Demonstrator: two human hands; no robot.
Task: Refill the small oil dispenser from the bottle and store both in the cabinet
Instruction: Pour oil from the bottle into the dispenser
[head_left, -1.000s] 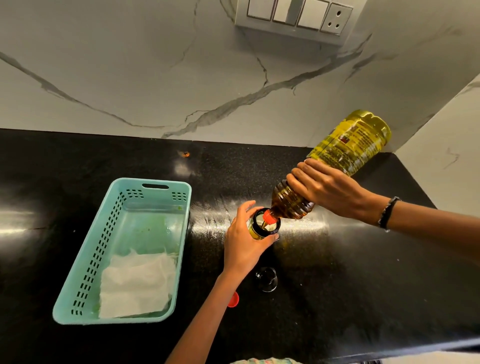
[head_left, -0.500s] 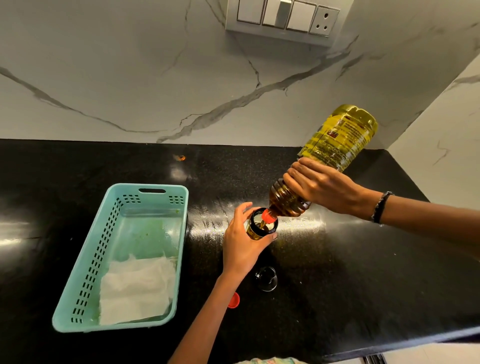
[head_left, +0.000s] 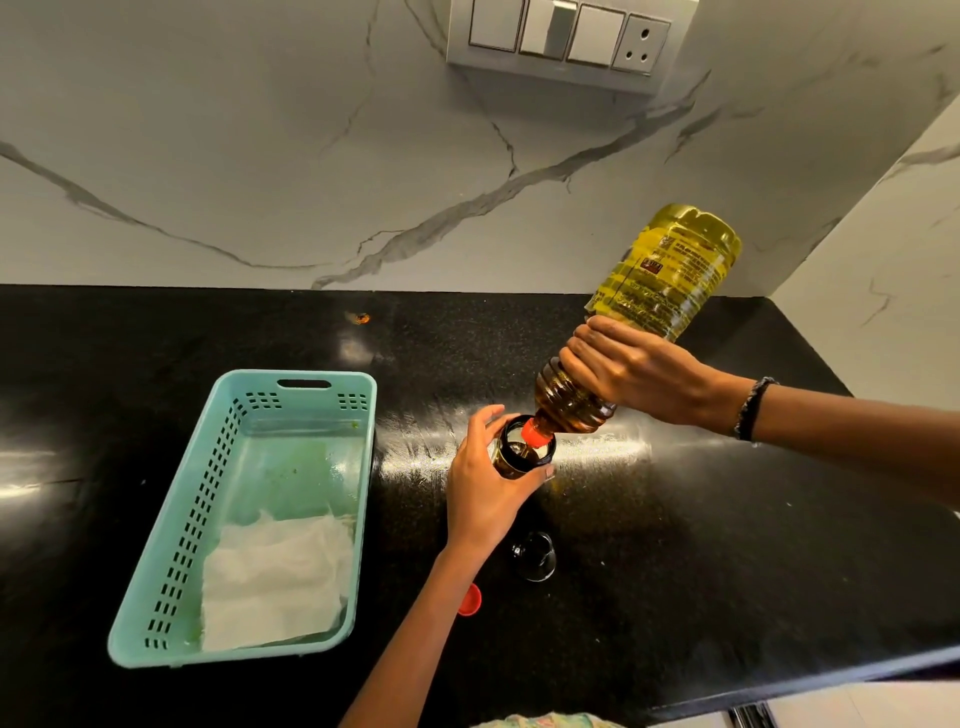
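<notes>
right hand tipping bottle (mouth down), into dispenser

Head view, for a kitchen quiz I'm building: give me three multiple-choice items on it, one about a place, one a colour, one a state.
1. Where does the white cloth lie?
A. in the basket
B. on the counter
C. under the bottle

2. What colour is the loose cap near the left forearm?
A. green
B. red
C. white

3. How is the bottle held?
A. upright
C. lying on the counter
B. tilted neck-down over the dispenser

Key: 1 A, the cloth fills the basket's near end. 2 B, it shows red on the black counter. 3 B, the right hand tips it while the left hand grips the dispenser.
</notes>
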